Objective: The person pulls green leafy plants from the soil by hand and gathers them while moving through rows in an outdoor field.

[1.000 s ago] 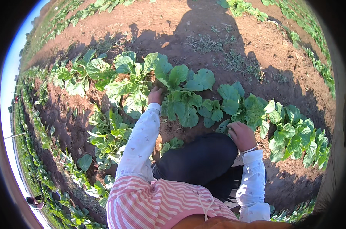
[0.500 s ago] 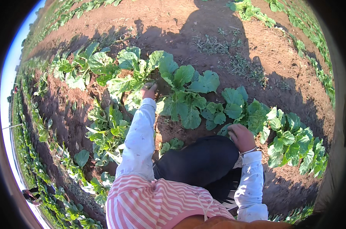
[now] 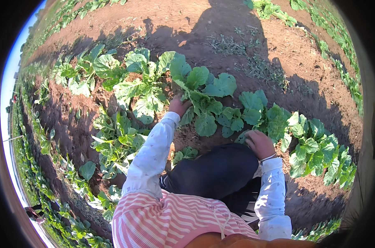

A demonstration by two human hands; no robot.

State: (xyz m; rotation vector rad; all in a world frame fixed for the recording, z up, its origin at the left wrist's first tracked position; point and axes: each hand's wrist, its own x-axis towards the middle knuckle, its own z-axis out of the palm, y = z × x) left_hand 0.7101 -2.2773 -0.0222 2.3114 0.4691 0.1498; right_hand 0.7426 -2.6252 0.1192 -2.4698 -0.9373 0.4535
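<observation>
A row of broad-leaved green plants runs across reddish-brown soil. My left hand (image 3: pixel 179 106), in a white sleeve, reaches forward into the base of one leafy plant (image 3: pixel 202 103), and its fingers close around the stems among the leaves. My right hand (image 3: pixel 259 144) rests on my dark-trousered knee (image 3: pixel 216 169), its fingers loosely bent beside the leaves of a smaller plant (image 3: pixel 253 109), and it holds nothing that I can see. I am crouched low in a pink-and-white striped top.
More leafy plants (image 3: pixel 125 82) grow to the left, and another clump (image 3: pixel 315 149) stands to the right. Bare soil with small weeds (image 3: pixel 253 62) lies beyond, crossed by my shadow. Further crop rows (image 3: pixel 38 165) run along the left, with a furrow between.
My left hand has pushed further forward into the plant's base, and the view has shifted slightly. My right hand stays on my knee.
</observation>
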